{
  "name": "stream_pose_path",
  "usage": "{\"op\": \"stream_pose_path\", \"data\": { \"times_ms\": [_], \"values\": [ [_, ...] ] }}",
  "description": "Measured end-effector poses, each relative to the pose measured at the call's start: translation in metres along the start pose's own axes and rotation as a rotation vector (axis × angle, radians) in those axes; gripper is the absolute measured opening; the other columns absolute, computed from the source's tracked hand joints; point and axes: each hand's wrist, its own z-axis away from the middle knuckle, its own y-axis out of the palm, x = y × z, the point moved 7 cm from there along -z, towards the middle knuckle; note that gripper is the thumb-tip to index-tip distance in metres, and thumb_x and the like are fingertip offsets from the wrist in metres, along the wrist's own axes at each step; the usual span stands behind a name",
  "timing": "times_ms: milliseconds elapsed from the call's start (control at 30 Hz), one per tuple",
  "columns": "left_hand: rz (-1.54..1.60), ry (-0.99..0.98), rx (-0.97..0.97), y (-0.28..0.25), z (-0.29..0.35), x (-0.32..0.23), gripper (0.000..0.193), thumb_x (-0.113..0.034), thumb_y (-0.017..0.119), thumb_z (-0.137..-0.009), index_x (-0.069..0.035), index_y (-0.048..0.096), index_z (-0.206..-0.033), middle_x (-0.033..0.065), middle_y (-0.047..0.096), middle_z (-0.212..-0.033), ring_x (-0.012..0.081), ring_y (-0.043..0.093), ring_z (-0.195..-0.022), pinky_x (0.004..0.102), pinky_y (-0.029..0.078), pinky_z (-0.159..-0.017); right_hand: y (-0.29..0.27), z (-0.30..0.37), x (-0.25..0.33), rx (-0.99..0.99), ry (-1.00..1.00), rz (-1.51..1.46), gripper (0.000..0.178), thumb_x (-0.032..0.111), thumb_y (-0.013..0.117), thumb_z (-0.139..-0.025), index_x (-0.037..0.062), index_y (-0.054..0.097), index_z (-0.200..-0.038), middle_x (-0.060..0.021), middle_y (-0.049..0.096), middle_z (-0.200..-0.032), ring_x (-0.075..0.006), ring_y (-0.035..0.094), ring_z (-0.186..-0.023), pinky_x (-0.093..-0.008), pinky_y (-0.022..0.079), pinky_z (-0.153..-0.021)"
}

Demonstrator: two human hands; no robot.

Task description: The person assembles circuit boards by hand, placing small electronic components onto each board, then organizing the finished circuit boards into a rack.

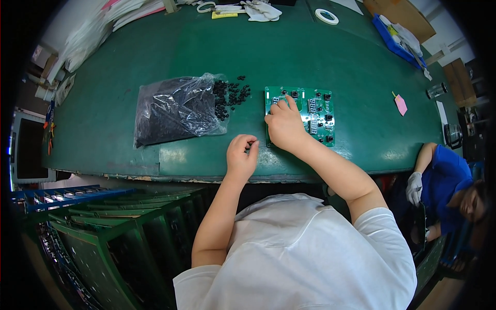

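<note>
A green circuit board lies flat on the table in front of me, fitted with small white digit displays and several black button pieces. My right hand reaches over its left half, fingers bent down at the upper left part. Whatever those fingertips grip is hidden under them. Just left of the board's near corner, my left hand is raised at the table edge with fingers curled and thumb pressed in; a tiny dark thing may be between the tips. Small black caps spill from a clear plastic bag full of dark pieces.
The green table holds a white tape roll, white gloves, a blue tray and a pink paper piece. Green metal racks stand below at left. A gloved co-worker in blue sits at right.
</note>
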Motion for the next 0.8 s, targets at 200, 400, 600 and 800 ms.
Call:
{"op": "stream_pose_path", "data": {
  "times_ms": [200,400,600,800],
  "values": [
    [0.023,-0.028,-0.021,0.009,-0.01,0.003,0.007,0.0,0.066,-0.078,0.0,0.062,-0.085,0.0068,0.06,-0.079,0.0143,0.054,-0.066,0.0258,0.045,-0.06,0.004,-0.006,-0.006,0.06,-0.087,-0.01,0.01,0.011,0.059,-0.069,0.0068,0.068,-0.068,-0.0107,0.059,-0.077,-0.0286,0.056,-0.088,-0.0481,0.033,-0.101],
    [-0.04,0.057,0.046,0.032,-0.031,-0.009,0.008,-0.002,0.067,-0.075,-0.002,0.063,-0.082,0.0072,0.061,-0.079,0.0213,0.057,-0.073,0.0322,0.046,-0.069,-0.032,0.021,-0.056,-0.228,0.048,-0.375,0.004,0.01,0.064,-0.074,0.0068,0.064,-0.075,-0.006,0.06,-0.076,-0.0277,0.056,-0.082,-0.0424,0.041,-0.08],
    [-0.239,0.146,0.11,0.045,-0.035,-0.013,0.007,-0.008,0.068,-0.075,-0.007,0.063,-0.079,0.0057,0.061,-0.079,0.0249,0.057,-0.082,0.0392,0.04,-0.075,-0.025,0.097,-0.105,-0.315,0.4,-0.455,0.005,0.009,0.062,-0.077,0.0056,0.063,-0.073,-0.0057,0.06,-0.073,-0.0282,0.056,-0.077,-0.04,0.041,-0.079],
    [-0.152,0.17,0.108,0.043,-0.036,-0.006,0.007,-0.005,0.068,-0.075,-0.005,0.062,-0.079,0.0068,0.061,-0.079,0.0268,0.057,-0.079,0.0382,0.043,-0.074,-0.041,0.134,-0.116,-0.513,0.445,-0.374,0.002,0.006,0.063,-0.076,0.0056,0.062,-0.078,-0.0076,0.06,-0.08,-0.0281,0.056,-0.082,-0.0404,0.04,-0.08]
  ]
}}
